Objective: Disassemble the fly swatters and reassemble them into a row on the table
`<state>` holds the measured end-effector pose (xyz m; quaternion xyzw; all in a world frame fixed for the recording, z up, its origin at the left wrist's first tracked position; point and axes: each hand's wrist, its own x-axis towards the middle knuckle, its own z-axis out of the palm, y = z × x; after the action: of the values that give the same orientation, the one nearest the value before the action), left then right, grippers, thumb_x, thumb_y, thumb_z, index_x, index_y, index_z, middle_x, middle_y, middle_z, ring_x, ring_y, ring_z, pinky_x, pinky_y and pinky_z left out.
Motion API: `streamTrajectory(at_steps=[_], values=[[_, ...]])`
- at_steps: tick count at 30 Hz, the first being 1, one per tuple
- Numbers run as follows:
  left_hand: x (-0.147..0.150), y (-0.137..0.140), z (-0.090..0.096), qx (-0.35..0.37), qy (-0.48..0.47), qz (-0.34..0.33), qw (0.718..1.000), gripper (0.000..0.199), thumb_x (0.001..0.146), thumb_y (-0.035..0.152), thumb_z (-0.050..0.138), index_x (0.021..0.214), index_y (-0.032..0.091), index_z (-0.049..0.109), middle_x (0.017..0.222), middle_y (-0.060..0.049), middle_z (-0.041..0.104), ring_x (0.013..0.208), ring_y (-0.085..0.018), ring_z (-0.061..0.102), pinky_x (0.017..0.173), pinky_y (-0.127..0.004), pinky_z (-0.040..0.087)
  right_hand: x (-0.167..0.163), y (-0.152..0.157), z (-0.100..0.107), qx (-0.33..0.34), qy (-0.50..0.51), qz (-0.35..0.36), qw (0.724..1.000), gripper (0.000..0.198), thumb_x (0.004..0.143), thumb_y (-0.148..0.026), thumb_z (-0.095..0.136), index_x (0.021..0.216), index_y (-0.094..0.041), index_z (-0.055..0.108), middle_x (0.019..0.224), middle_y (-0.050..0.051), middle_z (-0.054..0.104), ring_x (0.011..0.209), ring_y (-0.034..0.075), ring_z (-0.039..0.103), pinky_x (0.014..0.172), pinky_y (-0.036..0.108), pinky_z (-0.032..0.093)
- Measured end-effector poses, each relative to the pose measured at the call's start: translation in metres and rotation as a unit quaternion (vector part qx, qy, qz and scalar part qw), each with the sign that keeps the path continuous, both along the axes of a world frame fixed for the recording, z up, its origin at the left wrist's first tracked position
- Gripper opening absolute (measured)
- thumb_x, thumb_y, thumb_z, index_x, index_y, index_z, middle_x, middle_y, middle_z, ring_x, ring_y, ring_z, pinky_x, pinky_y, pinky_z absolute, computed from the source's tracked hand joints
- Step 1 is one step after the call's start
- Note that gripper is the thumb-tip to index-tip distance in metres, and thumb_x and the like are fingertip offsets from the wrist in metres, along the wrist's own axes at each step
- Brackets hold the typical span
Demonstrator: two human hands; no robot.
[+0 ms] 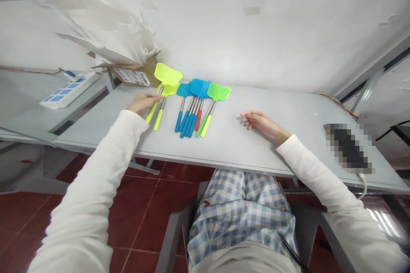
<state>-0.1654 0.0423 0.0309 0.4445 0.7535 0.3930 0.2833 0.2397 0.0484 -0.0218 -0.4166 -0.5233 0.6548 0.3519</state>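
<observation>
My left hand is closed on a yellow fly swatter near the stem and handle, its mesh head pointing away from me. A second yellow fly swatter lies beside it, partly covered by the first. To the right, several blue fly swatters lie overlapping, handles toward me, with a red handle among them. Next to these is a green fly swatter head, with a green and a yellow handle below it. My right hand is over the table on the right, fingers extended, holding nothing.
An open cardboard box with white wrapping stands at the back left. A white power strip is at the far left. A pixelated dark object with a white cable lies on the right of the grey table. A wall closes the back.
</observation>
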Motion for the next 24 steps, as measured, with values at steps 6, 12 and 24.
streamTrajectory(at_steps=[6,12,24], values=[[-0.008,0.018,-0.013,-0.038,0.064,0.017,0.997,0.018,0.076,0.015,0.067,0.061,0.016,0.057,0.058,0.001,0.059,0.076,-0.016,0.055,0.083,-0.028,0.043,0.0,0.001,-0.003,0.004,-0.012,0.013,1.0,0.017,0.089,-0.02,0.06,0.094,-0.017,0.076,0.082,0.005,0.069,0.069,0.011,0.059,0.064,0.024,0.048],[-0.009,0.021,-0.025,-0.082,0.265,0.008,0.961,0.01,0.078,0.025,0.06,0.071,0.02,0.055,0.087,-0.013,0.071,0.108,-0.032,0.063,0.096,-0.04,0.045,0.0,0.004,-0.007,0.007,-0.021,0.022,0.999,0.018,0.089,-0.022,0.06,0.093,-0.016,0.076,0.08,0.005,0.069,0.068,0.011,0.058,0.063,0.024,0.048],[0.117,-0.012,-0.023,0.058,0.262,-0.209,0.94,0.026,0.086,0.034,0.052,0.095,0.015,0.066,0.092,-0.013,0.064,0.103,-0.03,0.06,0.101,-0.042,0.045,0.007,0.014,0.001,-0.141,0.095,-0.075,0.983,0.024,0.095,-0.01,0.047,0.086,-0.014,0.069,0.068,0.001,0.064,0.057,0.009,0.055,0.057,0.021,0.047]])
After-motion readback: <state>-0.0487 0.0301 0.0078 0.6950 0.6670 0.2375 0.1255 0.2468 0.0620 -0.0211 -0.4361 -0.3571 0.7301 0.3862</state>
